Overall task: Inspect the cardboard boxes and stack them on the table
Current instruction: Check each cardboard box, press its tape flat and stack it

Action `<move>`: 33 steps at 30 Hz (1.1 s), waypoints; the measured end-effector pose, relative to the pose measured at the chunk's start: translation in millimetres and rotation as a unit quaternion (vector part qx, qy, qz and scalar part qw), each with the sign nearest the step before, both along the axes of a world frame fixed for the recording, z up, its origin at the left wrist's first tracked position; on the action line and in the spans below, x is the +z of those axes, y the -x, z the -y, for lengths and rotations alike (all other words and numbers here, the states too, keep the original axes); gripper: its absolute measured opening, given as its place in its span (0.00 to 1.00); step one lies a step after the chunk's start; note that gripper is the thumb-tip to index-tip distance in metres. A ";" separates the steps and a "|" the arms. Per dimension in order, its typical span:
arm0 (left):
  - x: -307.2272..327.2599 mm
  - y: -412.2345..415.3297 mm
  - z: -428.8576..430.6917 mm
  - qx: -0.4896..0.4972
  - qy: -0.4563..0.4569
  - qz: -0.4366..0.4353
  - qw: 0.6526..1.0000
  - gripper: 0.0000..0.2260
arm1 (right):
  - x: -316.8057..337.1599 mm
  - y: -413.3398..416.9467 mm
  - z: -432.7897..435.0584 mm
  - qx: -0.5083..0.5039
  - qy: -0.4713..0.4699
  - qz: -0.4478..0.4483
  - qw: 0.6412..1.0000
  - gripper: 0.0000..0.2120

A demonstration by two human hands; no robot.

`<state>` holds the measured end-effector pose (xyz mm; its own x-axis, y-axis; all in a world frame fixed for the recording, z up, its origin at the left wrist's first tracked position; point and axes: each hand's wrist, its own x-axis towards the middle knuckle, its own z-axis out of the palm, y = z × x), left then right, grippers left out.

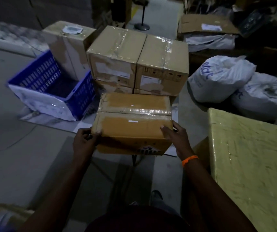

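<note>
The left hand (84, 141) and the right hand (174, 136) are clamped on the two near corners of a taped cardboard box (132, 121), thumbs on its top and fingers curled over the edges. This box sits directly in front of the stack (137, 61), close to its near face. Whether it hangs free or rests on something below cannot be told.

The stack shows four taped boxes, two over two, so part of the sorting looks done. What the stack stands on is hidden, so I cannot say it is on a counter. To the stack's right and nearer the person lies a yellow-green wrapped surface (251, 156), which may be the counter. It carries no boxes in view.

Left of the stack stands a taller carton (67, 47), apparently not yet handled. The held box has yet to be placed.
</note>
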<state>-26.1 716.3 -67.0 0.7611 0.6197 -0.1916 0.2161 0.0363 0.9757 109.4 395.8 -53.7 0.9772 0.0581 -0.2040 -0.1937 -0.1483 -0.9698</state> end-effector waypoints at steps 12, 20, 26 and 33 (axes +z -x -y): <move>-4.0 -14.7 4.4 0.016 -0.021 -0.024 0.999 0.23 | -11.6 0.4 2.4 0.011 -0.011 0.006 1.000 0.21; -8.6 -19.5 8.0 0.040 -0.016 -0.022 0.999 0.25 | -15.0 0.0 3.6 0.014 -0.027 -0.005 1.000 0.27; -31.3 1.8 10.0 -0.109 0.028 -0.079 0.991 0.32 | -36.8 13.4 38.0 0.180 0.026 -0.054 0.982 0.47; -11.0 7.5 31.1 -0.088 -0.046 -0.045 0.994 0.19 | -29.4 5.2 43.4 0.171 0.055 -0.045 0.983 0.40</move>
<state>-33.5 685.3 -78.0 0.8416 0.4970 -0.2114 0.2969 -0.0988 0.9498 104.2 352.4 -83.1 0.8817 0.3535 -0.3125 -0.1989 -0.3221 -0.9256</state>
